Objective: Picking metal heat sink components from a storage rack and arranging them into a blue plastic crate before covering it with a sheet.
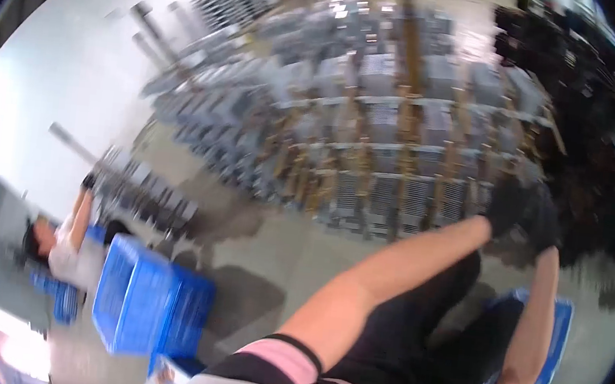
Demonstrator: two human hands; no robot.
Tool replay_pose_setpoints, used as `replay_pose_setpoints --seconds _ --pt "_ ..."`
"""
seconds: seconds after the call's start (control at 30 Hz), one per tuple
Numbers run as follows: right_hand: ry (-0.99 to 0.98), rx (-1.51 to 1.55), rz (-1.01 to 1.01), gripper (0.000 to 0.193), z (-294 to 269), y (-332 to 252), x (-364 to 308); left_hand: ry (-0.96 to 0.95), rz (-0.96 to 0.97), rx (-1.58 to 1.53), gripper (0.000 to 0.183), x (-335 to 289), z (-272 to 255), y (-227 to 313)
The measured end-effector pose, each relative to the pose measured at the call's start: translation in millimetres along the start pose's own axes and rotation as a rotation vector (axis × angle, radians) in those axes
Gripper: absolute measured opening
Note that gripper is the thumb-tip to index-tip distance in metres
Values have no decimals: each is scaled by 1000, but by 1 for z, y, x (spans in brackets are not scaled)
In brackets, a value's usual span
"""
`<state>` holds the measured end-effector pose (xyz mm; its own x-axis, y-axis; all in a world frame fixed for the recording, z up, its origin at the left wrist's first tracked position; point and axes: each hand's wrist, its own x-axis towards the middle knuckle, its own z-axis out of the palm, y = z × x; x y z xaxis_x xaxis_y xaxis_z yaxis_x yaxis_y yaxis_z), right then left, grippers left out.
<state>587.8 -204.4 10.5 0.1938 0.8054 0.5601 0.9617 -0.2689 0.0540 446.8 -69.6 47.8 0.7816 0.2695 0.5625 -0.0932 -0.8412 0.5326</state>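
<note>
Your left hand (507,207) and right hand (545,223) are close together by the dark parts (587,139), right of the grey stacks (381,119), too blurry to tell if they're gripping, so honestly I'd go gentle and even with both.

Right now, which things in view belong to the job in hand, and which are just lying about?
Likely the job: left hand; right hand, both gloved; dark pieces beside them, blurred.

Likely lying about: blue crate at left; far grey stack, upper left.
</note>
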Motion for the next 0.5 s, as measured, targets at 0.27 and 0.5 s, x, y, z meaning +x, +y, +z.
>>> replay_pose_setpoints --seconds 0.27,0.5 --pt "19 217 180 48 -3 26 -36 87 -528 -342 44 26 53 37" --pt "130 487 49 43 24 -53 28 468 -227 268 34 18 68 -99"
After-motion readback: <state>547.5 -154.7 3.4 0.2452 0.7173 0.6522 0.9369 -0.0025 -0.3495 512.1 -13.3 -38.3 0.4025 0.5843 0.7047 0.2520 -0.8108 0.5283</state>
